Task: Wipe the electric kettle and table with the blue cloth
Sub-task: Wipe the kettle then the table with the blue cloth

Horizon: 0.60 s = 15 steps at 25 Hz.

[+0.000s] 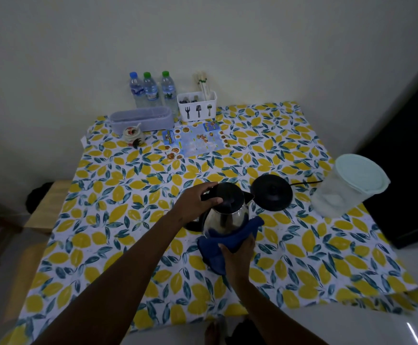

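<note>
Lemon-print tabletop [118,195] carries the kettle [228,215] beside its base [271,192]. Left hand [198,202] grips the lid end; right hand [237,255] presses the blue cloth [230,241] against its lower side. Hard rubbing could tip the kettle onto the tabletop.

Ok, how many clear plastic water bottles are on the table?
3, upright in a row against the wall at the table's far edge: blue-capped bottle leftmost, green-capped bottle in the middle, second green-capped bottle rightmost. None looks hidden.
</note>
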{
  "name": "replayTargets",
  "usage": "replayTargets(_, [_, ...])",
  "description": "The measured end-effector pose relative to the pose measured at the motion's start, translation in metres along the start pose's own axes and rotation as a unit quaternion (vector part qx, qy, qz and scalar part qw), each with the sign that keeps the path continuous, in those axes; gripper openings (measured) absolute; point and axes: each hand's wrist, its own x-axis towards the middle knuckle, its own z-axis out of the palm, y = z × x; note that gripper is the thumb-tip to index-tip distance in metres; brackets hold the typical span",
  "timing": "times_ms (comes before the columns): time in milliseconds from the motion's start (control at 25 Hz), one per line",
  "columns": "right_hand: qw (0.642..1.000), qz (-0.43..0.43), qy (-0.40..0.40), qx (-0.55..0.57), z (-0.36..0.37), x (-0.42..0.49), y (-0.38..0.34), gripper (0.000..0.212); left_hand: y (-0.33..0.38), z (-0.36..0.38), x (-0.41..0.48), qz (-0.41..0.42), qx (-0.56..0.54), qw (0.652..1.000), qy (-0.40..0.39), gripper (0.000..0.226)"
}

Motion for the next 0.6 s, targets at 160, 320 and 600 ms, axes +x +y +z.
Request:
replayTargets(160, [0.998, -0.019, -0.034, 0.045, -0.020, 0.010, 0.008, 0.048, -0.022, 0.018, -0.026, -0.048, -0.031, 0.990, 0.132, 0.041])
replayTargets(320, [0.992, -0.114, -0.049, 0.009, -0.044, 0.013, 0.002, 0.024, -0.033, 0.027, -0.040, -0.074, -0.101, 0.978, 0.164, 0.036])
replayTargets(600, [0.989, -0.110, -0.018, -0.098, -0.067, 0.046, -0.006, 0.050, -0.025, 0.024, -0.024, -0.094, -0.153, 0.955, 0.235, 0.040])
